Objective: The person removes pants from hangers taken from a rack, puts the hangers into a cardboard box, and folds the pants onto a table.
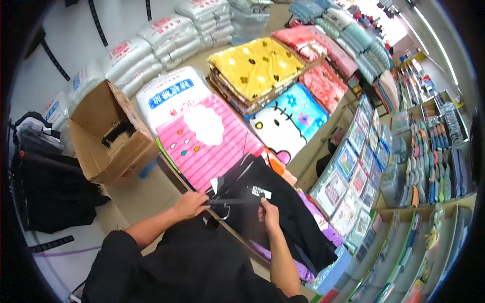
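Note:
My left hand (191, 204) is closed on one end of a dark waistband (233, 201), and my right hand (269, 213) pinches the other end. The band is pulled straight between them and seems to belong to black trousers. Just under it a curved metal hanger hook (222, 216) shows. More black clothing (290, 209) is spread beyond my right hand, over the folded blankets. On it lies a white printed tag (261, 192); another white tag (214, 185) sticks up near my left hand. My own black top hides the lower part of the held garment.
A pink blanket (202, 136), a yellow blanket (255, 68) and a blue cartoon blanket (290, 121) lie ahead. An open cardboard box (108, 134) stands left, near hanging black clothes (55, 187). Packaged goods (348, 171) and shelf compartments (424, 156) fill the right.

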`<state>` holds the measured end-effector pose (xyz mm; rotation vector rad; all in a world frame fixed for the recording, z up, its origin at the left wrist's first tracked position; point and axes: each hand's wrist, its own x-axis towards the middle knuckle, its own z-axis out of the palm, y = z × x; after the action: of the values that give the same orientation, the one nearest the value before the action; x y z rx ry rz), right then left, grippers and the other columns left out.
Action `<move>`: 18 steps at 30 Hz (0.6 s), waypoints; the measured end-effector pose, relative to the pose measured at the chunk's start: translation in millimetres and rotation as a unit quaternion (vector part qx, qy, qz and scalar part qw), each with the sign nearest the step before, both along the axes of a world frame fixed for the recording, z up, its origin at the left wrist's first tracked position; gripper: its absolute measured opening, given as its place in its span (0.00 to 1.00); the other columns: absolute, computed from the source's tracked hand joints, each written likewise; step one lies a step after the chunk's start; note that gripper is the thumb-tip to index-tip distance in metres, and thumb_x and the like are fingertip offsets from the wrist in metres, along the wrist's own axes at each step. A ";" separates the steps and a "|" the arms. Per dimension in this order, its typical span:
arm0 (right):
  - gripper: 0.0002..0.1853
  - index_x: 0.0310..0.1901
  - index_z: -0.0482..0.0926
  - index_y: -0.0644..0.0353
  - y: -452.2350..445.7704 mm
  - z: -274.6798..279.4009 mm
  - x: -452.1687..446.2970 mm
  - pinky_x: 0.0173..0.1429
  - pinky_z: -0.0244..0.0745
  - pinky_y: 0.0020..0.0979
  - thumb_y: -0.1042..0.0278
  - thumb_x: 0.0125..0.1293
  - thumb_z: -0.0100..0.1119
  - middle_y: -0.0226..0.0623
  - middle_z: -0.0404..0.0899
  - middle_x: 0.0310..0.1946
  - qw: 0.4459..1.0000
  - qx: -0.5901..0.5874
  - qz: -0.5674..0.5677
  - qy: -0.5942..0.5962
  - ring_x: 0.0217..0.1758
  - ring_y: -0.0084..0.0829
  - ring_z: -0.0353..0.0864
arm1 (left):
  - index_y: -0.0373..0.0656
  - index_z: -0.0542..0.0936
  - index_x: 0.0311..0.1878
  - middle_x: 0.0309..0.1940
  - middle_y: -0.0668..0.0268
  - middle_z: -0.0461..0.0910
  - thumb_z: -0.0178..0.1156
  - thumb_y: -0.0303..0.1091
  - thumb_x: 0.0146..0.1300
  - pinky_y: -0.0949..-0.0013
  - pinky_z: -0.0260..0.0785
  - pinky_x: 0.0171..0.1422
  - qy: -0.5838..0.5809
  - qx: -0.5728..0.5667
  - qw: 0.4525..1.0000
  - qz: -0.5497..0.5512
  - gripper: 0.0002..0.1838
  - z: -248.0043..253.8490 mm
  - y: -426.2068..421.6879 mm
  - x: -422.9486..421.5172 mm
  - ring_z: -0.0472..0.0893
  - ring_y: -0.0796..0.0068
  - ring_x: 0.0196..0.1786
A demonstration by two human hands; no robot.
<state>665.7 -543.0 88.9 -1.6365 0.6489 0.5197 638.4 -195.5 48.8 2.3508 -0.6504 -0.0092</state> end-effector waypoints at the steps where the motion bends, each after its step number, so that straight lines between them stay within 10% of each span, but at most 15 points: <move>1: 0.29 0.23 0.78 0.56 2.2 0.3 -3.1 0.22 0.67 0.27 0.39 0.76 0.54 0.31 0.75 0.16 1.000 0.007 0.001 0.016 0.17 0.25 0.75 | 0.45 0.82 0.47 0.37 0.57 0.82 0.67 0.46 0.66 0.53 0.73 0.44 0.026 0.009 1.000 0.011 0.16 9.0 0.8 -13.2 0.82 0.51 0.40; 5: 0.35 0.28 0.80 0.59 14.1 -24.1 -10.6 0.28 0.73 0.26 0.33 0.77 0.46 0.33 0.80 0.22 0.991 0.119 0.064 -0.009 0.22 0.25 0.80 | 0.42 0.83 0.43 0.35 0.57 0.84 0.64 0.44 0.70 0.54 0.76 0.45 0.121 -0.020 0.988 0.094 0.13 42.1 14.9 -71.2 0.84 0.52 0.41; 10: 0.09 0.48 0.86 0.60 96.7 -1.3 -24.0 0.36 0.74 0.26 0.65 0.73 0.64 0.31 0.84 0.34 0.943 0.053 0.233 -0.232 0.33 0.21 0.81 | 0.39 0.84 0.38 0.27 0.63 0.85 0.63 0.42 0.72 0.65 0.78 0.37 0.407 -0.153 0.859 0.269 0.14 72.7 53.0 -122.5 0.85 0.70 0.30; 15: 0.25 0.66 0.75 0.55 182.9 45.5 -39.1 0.60 0.81 0.42 0.64 0.68 0.65 0.39 0.73 0.71 0.732 -0.087 0.489 -0.466 0.65 0.47 0.80 | 0.38 0.84 0.37 0.24 0.67 0.84 0.64 0.45 0.73 0.69 0.77 0.35 0.375 -0.198 0.856 0.295 0.17 82.1 108.6 -168.3 0.84 0.78 0.27; 18: 0.28 0.68 0.74 0.55 235.6 58.9 -44.4 0.52 0.84 0.39 0.64 0.67 0.67 0.39 0.70 0.73 0.665 -0.105 0.583 -0.455 0.55 0.45 0.85 | 0.38 0.84 0.36 0.24 0.68 0.84 0.65 0.47 0.72 0.70 0.77 0.35 0.365 -0.242 0.850 0.293 0.19 88.7 148.2 -191.7 0.84 0.79 0.28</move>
<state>621.3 -307.3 147.8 -2.0979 -1.2540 0.3995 446.7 -47.4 137.5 1.7548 0.4109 -0.3980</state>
